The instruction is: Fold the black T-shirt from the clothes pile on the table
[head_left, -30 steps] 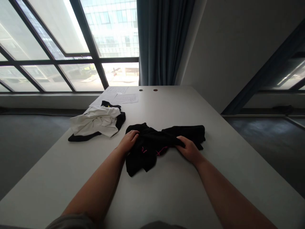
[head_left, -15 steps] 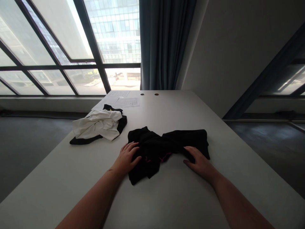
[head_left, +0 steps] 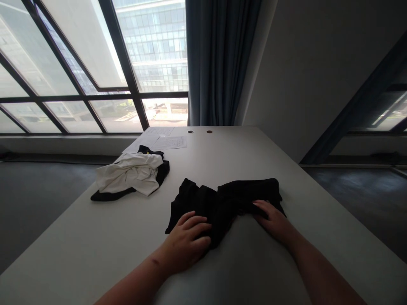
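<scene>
A crumpled black garment (head_left: 229,195) lies across the white table in front of me; its exact kind does not show. My left hand (head_left: 187,239) rests on its lower left part, fingers apart and slightly bent over the cloth. At the right side, my right hand (head_left: 271,218) is closed on the near edge, a fold of black cloth between thumb and fingers. The cloth hides part of the right thumb.
Farther left on the table (head_left: 222,156) lies a heap of white cloth (head_left: 130,171) with black cloth under it. Printed papers (head_left: 171,142) are at the far left corner. Two round holes sit near the far edge. A window and a blue curtain (head_left: 216,63) are beyond.
My left hand has moved right and toward me over the garment. The garment's lower left part has shifted right, and its pink marks are now mostly hidden. My right hand has moved slightly.
</scene>
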The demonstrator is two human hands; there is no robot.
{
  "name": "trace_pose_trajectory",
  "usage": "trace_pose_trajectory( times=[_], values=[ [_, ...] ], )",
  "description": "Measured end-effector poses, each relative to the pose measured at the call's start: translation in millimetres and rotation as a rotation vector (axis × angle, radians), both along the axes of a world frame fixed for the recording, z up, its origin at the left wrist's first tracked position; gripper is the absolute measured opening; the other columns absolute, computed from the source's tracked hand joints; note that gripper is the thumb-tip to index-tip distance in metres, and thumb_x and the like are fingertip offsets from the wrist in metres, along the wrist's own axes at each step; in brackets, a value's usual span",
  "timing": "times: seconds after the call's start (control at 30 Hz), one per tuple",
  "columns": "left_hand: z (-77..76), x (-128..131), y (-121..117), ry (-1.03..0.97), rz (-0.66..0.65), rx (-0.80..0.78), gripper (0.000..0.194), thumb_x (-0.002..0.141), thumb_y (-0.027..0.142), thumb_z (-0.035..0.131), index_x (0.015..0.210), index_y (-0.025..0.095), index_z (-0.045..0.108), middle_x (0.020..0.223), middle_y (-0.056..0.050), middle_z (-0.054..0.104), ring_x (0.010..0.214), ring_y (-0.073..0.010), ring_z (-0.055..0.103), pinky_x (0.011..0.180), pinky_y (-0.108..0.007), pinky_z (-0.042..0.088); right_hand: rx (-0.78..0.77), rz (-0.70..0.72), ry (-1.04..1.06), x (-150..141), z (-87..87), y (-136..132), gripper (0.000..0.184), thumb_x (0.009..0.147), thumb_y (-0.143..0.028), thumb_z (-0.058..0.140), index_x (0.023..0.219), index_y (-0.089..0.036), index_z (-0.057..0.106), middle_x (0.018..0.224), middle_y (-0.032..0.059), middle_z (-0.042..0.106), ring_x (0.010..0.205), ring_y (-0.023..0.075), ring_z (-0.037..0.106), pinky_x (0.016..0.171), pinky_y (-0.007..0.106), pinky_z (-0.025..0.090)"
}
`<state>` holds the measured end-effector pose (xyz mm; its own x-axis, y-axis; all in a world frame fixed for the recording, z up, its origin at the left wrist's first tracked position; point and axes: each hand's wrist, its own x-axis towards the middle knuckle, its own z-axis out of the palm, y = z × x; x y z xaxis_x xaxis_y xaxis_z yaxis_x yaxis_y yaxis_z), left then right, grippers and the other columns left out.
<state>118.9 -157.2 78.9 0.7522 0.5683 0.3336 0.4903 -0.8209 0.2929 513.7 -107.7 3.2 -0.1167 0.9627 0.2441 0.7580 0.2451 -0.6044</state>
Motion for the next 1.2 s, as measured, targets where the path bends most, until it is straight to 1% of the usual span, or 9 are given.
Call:
trace_pose_trajectory(
  times=[0.1,0.2,0.33,0.4,0.53,0.67,0.8,0.93,1.2],
  values=[
    [4.7,11.0,-17.2,0.008,-0.108,-0.037,0.026,0.097,0.021,0.053,0.112,0.034,0.068,0.125,-0.006,0.074,0.121,-0.0258,0.065,0.115,-0.052,0.044,-0.002,-0.058,-0.042,12.9,-7.0,6.8,0.040,0.084,-0.047,0.062,0.116,-0.028,0.076,0.132,0.0114,0.071,0.130,0.0390,0.061,0.122,0.071,0.022],
    [0.9,21.6,-25.8,0.067,-0.209,-0.163,0.018,0.096,0.025,0.054,0.109,0.029,0.065,0.091,-0.005,0.076,0.082,-0.0214,0.072,0.084,-0.038,0.057,-0.032,-0.093,-0.038,27.8,-8.3,10.1,0.042,0.082,-0.046,0.061,0.117,-0.028,0.076,0.135,0.0115,0.070,0.132,0.0396,0.060,0.122,0.073,0.021],
    [-6.1,22.5,-18.4,0.176,-0.126,-0.254,0.014,0.093,0.025,0.058,0.105,0.025,0.066,0.077,-0.001,0.073,0.065,-0.0185,0.068,0.061,-0.030,0.049,-0.085,-0.053,-0.002,42.9,-1.2,8.4,0.046,0.081,-0.046,0.062,0.120,-0.028,0.076,0.138,0.0100,0.069,0.134,0.0375,0.060,0.125,0.064,0.025],
    [-6.3,16.2,-11.1,0.203,-0.056,-0.274,0.019,0.093,0.034,0.064,0.110,0.026,0.067,0.083,-0.001,0.075,0.071,-0.0198,0.071,0.064,-0.029,0.049,-0.119,-0.036,0.004,46.7,2.9,6.5,0.048,0.081,-0.049,0.063,0.123,-0.029,0.075,0.140,0.0090,0.068,0.135,0.0373,0.059,0.124,0.060,0.030],
    [-5.9,-1.1,3.9,0.245,0.165,-0.311,0.056,0.077,0.056,0.082,0.125,0.032,0.066,0.101,-0.003,0.078,0.090,-0.0275,0.074,0.079,-0.035,0.053,-0.129,-0.016,-0.038,48.6,5.6,5.6,0.053,0.079,-0.055,0.065,0.125,-0.030,0.075,0.141,0.0100,0.067,0.136,0.0392,0.058,0.121,0.061,0.035],
    [-9.4,-17.0,20.9,0.280,0.342,-0.317,0.047,0.078,0.040,0.082,0.123,0.034,0.068,0.108,-0.003,0.076,0.101,-0.0296,0.073,0.087,-0.037,0.052,-0.119,0.028,-0.123,49.6,0.8,8.2,0.054,0.075,-0.055,0.068,0.122,-0.029,0.076,0.142,0.0131,0.065,0.135,0.0412,0.057,0.123,0.066,0.028],
    [-9.0,-29.1,36.2,0.284,0.507,-0.237,0.031,0.080,0.015,0.072,0.106,0.030,0.071,0.112,-0.005,0.072,0.103,-0.0284,0.068,0.087,-0.038,0.052,-0.083,-0.021,-0.126,56.8,-5.8,8.9,0.050,0.075,-0.053,0.067,0.119,-0.030,0.076,0.140,0.0115,0.067,0.131,0.0404,0.060,0.116,0.062,0.041],
    [-7.5,-38.5,44.4,0.205,0.552,-0.127,0.032,0.079,0.007,0.067,0.104,0.026,0.069,0.121,-0.007,0.068,0.116,-0.0292,0.061,0.097,-0.042,0.051,-0.009,-0.133,-0.110,68.4,-13.1,9.0,0.049,0.079,-0.044,0.062,0.124,-0.028,0.073,0.131,0.0103,0.072,0.118,0.0356,0.069,0.103,0.052,0.055],
    [-19.6,-58.6,50.3,0.098,0.382,-0.235,0.047,0.075,0.024,0.079,0.120,0.027,0.067,0.144,-0.008,0.059,0.135,-0.0326,0.051,0.115,-0.048,0.042,0.043,-0.195,-0.135,79.1,-31.4,20.5,0.058,0.082,-0.052,0.056,0.128,-0.021,0.072,0.151,0.0154,0.057,0.138,0.0368,0.056,0.114,0.054,0.046]
  ],
)
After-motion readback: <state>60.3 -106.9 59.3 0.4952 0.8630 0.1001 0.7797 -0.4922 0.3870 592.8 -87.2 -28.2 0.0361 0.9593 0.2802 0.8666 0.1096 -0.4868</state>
